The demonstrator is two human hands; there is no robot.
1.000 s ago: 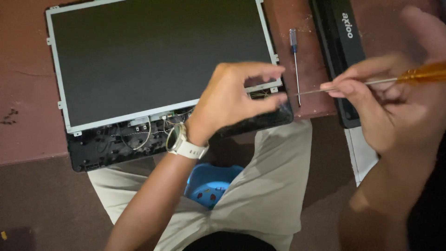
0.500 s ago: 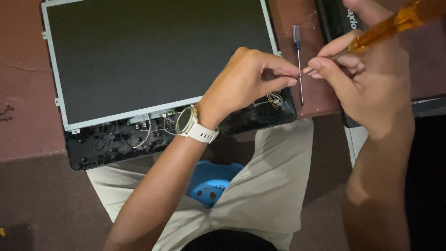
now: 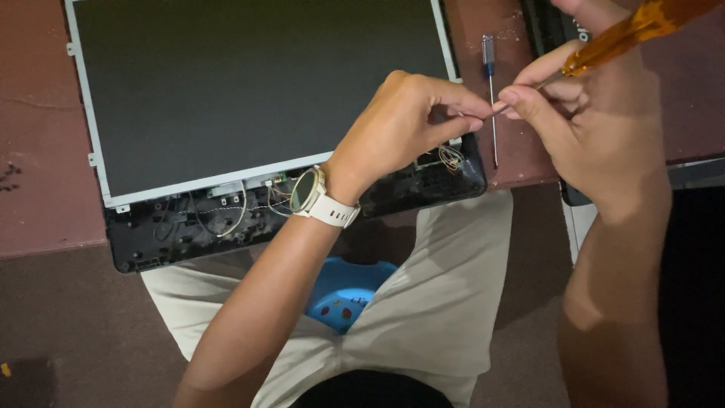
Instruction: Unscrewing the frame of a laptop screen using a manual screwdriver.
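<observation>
A laptop screen panel [image 3: 249, 83] lies face up in its black lid frame [image 3: 189, 230] on a reddish table, with thin wires exposed along the near edge. My left hand [image 3: 408, 125], with a white watch on the wrist, hovers over the panel's near right corner, fingers pinched at the metal tip of a screwdriver. My right hand [image 3: 596, 128] grips that screwdriver with an orange translucent handle [image 3: 627, 34], its shaft pointing left to my left fingertips. Whether a screw sits between the fingers is hidden.
A second small screwdriver with a blue handle [image 3: 489, 83] lies on the table [image 3: 38, 151] right of the panel. A black device [image 3: 559, 30] lies at the far right edge. My legs in light shorts and a blue stool [image 3: 343, 291] are below.
My right hand has brought the orange screwdriver left and tilted its handle up. My left fingertips now meet its tip. The view has shifted slightly closer.
</observation>
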